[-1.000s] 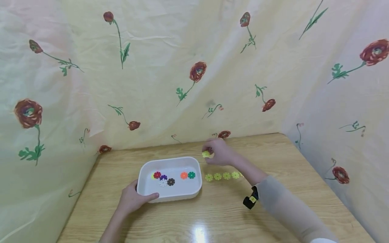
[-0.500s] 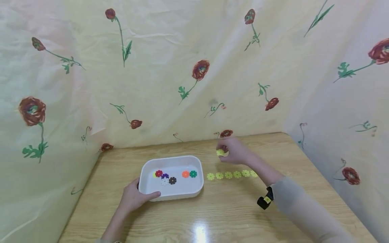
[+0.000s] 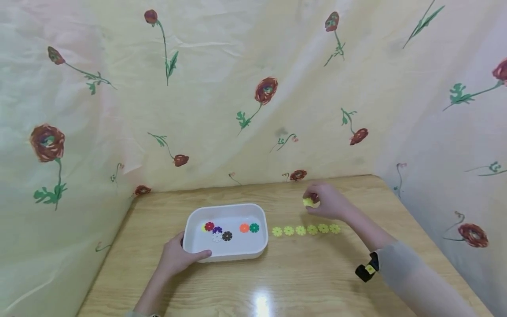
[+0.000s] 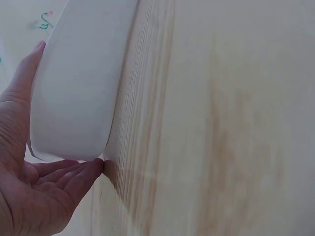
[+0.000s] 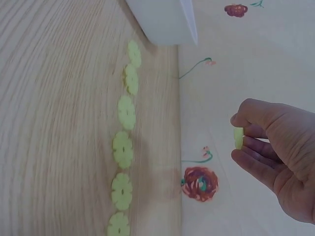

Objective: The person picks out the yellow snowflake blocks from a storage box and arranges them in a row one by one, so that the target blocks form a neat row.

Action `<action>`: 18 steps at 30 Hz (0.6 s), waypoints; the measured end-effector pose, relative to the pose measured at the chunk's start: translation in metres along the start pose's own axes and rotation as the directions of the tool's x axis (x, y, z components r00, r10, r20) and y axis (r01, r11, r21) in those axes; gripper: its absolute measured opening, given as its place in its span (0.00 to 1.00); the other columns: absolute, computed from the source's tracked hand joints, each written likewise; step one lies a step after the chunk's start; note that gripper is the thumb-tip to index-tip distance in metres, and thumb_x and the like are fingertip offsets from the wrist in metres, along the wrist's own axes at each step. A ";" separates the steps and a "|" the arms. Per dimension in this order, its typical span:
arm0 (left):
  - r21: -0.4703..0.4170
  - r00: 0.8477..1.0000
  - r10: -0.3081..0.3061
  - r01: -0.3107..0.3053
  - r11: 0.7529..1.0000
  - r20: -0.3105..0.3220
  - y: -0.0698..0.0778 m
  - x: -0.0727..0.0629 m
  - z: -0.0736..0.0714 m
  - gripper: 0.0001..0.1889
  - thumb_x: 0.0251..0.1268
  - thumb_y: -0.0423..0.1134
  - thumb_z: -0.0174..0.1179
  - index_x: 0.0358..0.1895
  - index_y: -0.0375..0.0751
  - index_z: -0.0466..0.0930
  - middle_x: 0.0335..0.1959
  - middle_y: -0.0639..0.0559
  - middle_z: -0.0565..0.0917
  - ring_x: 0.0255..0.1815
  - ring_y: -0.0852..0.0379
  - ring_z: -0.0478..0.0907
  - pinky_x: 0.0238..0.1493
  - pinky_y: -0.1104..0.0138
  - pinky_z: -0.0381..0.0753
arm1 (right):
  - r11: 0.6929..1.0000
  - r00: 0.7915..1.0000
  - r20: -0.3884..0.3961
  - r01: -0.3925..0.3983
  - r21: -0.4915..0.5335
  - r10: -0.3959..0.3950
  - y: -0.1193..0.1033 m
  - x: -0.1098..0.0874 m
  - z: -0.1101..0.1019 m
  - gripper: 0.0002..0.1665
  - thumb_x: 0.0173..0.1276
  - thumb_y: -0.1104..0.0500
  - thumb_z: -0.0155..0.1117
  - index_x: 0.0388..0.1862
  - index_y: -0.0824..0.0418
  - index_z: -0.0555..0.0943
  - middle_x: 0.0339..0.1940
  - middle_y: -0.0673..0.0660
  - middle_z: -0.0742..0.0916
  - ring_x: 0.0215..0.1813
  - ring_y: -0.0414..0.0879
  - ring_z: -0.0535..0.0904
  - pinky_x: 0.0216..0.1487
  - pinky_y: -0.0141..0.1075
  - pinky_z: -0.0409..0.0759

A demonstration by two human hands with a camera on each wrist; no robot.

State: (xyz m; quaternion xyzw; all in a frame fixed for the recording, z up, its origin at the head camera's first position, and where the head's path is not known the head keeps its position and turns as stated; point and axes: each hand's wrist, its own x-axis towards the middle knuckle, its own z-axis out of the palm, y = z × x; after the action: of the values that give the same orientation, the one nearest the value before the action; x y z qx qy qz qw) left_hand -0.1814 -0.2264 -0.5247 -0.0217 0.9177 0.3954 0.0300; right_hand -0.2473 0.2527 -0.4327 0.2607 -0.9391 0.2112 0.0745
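Note:
My right hand (image 3: pixel 326 201) pinches a yellow flower-shaped plastic disc (image 5: pixel 238 137) between thumb and fingertips, raised over the table behind a row of like discs. That row of several yellow discs (image 3: pixel 300 230) runs rightward from the tray across the wood. A white plastic tray (image 3: pixel 225 258) stands left of it. My left hand (image 3: pixel 177 255) grips the tray at its front left corner, thumb along the front rim and fingers against the left side. Inside the tray lie a red disc (image 3: pixel 209 226), an orange disc (image 3: pixel 244 227), a green disc (image 3: pixel 254 227) and several others.
The wooden table (image 3: pixel 237 290) carries all of this. Flower-patterned cloth (image 3: pixel 214 110) hangs along its back and both sides, close behind my right hand. A black strap mount (image 3: pixel 367 270) sits on my right wrist.
My right hand has moved right with the yellow disc, along the back of the row. The right end of the row now shows from under the forearm. My left hand keeps its grip on the tray.

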 end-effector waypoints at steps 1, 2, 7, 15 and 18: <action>-0.001 1.000 -0.001 0.001 1.000 0.000 0.000 -0.001 0.001 0.59 0.43 0.63 0.85 0.74 0.27 0.71 0.66 0.28 0.82 0.64 0.33 0.82 0.65 0.42 0.82 | 1.000 1.000 -0.004 -0.002 -0.009 0.002 0.002 -0.003 -0.001 0.12 0.58 0.66 0.79 0.41 0.64 0.88 0.36 0.55 0.89 0.37 0.46 0.86 0.41 0.44 0.88; -0.001 1.000 -0.003 0.003 1.000 -0.002 0.000 -0.001 0.001 0.59 0.43 0.63 0.85 0.74 0.27 0.71 0.66 0.28 0.82 0.65 0.33 0.82 0.65 0.42 0.82 | 1.000 1.000 -0.006 -0.004 -0.015 0.004 0.004 -0.006 -0.002 0.12 0.58 0.66 0.78 0.41 0.64 0.88 0.36 0.55 0.89 0.37 0.46 0.86 0.41 0.43 0.88; 0.002 1.000 -0.004 0.004 1.000 -0.012 0.001 -0.005 0.003 0.59 0.42 0.63 0.85 0.74 0.27 0.71 0.66 0.28 0.82 0.65 0.32 0.82 0.65 0.42 0.81 | 0.999 0.999 -0.026 -0.022 -0.028 0.022 0.014 -0.022 -0.004 0.12 0.58 0.65 0.79 0.41 0.64 0.88 0.36 0.55 0.89 0.37 0.46 0.85 0.40 0.42 0.86; -0.005 0.999 -0.005 0.005 1.000 -0.031 0.001 -0.009 0.007 0.60 0.42 0.64 0.85 0.74 0.29 0.71 0.66 0.29 0.82 0.65 0.33 0.82 0.66 0.42 0.81 | 0.998 0.998 -0.048 -0.030 -0.046 0.028 0.027 -0.043 -0.008 0.11 0.58 0.65 0.80 0.40 0.62 0.89 0.35 0.54 0.87 0.36 0.46 0.84 0.39 0.42 0.88; -0.012 0.999 -0.005 0.005 1.000 -0.041 -0.001 -0.012 0.009 0.59 0.41 0.63 0.86 0.73 0.29 0.72 0.65 0.29 0.83 0.64 0.34 0.83 0.66 0.43 0.82 | 0.999 0.999 -0.045 -0.025 -0.037 0.023 0.030 -0.049 -0.010 0.11 0.58 0.66 0.80 0.40 0.63 0.89 0.34 0.54 0.86 0.36 0.45 0.83 0.37 0.40 0.87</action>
State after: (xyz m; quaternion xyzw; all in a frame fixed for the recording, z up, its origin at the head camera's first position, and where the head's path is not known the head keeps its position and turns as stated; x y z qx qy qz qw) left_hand -0.1693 -0.2204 -0.5303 -0.0323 0.9156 0.4005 0.0121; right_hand -0.2211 0.3028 -0.4472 0.2432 -0.9440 0.2001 0.0979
